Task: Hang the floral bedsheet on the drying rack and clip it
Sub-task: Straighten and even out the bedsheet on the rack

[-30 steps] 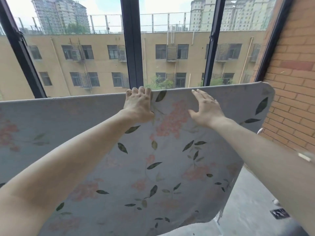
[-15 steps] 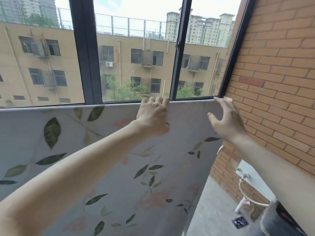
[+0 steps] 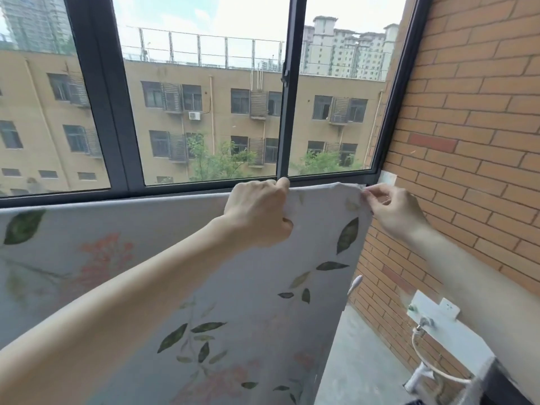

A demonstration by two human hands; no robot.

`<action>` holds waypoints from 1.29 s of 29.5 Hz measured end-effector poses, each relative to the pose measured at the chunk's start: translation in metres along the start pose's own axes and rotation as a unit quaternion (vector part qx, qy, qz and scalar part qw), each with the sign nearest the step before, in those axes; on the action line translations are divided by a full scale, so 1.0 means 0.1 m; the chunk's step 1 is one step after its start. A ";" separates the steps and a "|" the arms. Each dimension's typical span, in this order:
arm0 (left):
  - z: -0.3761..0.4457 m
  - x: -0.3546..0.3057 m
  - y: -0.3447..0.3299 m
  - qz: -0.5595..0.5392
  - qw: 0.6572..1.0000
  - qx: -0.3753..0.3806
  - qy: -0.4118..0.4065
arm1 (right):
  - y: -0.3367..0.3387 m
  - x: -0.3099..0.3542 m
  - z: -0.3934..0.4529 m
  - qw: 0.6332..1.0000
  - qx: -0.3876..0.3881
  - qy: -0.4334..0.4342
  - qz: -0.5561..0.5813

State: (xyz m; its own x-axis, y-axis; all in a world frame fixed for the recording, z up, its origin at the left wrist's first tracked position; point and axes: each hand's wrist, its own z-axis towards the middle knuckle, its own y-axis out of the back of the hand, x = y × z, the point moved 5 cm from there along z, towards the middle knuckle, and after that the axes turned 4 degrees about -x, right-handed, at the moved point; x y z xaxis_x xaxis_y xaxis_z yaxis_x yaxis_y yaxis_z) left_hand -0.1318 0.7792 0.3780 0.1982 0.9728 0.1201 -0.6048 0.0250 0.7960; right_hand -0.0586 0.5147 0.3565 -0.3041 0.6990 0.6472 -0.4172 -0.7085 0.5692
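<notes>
Left hand (image 3: 258, 213) is curled over the top fold of the floral bedsheet (image 3: 222, 287), fingers hooked over the edge, forearm reaching up from lower left. That sheet hangs draped over a bar of the drying rack, which the cloth hides, below the window frame (image 3: 96, 118) and beside the brick wall (image 3: 473, 118). It looks light, soft and limp, likely to slide along the bar or bunch if tugged, so the top fold and the corner are the sensible places to grip. Right hand (image 3: 394, 210) pinches the sheet's upper right corner between thumb and fingertips, wrist angled in from the right. No clip is visible yet.
</notes>
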 end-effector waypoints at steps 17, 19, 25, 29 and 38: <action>0.15 -0.48 -0.07 0.018 0.984 0.025 0.176 | -0.17 -0.32 0.96 0.936 0.133 0.054 0.320; 0.11 -0.43 -0.08 0.028 0.980 0.019 0.197 | -0.18 -0.39 0.87 0.931 0.146 0.058 0.330; 0.03 -0.36 -0.09 0.046 0.972 0.015 0.231 | -0.21 -0.72 0.28 0.918 0.196 0.070 0.339; -0.11 -0.62 -0.15 0.039 0.975 0.003 0.219 | -0.29 -0.85 0.00 0.918 0.240 0.068 0.310; -0.78 -1.82 -0.86 -0.106 0.963 0.007 0.247 | -0.03 -1.03 0.15 0.919 0.203 0.097 0.323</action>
State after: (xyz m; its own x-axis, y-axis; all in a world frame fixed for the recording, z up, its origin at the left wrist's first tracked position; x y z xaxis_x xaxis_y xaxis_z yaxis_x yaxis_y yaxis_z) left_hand -0.1759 0.6184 0.2413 -0.0763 0.9370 -0.3408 -0.5804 0.2362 0.7793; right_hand -0.0129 0.4436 0.2960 -0.5399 0.0963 0.8362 0.2457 -0.9321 0.2660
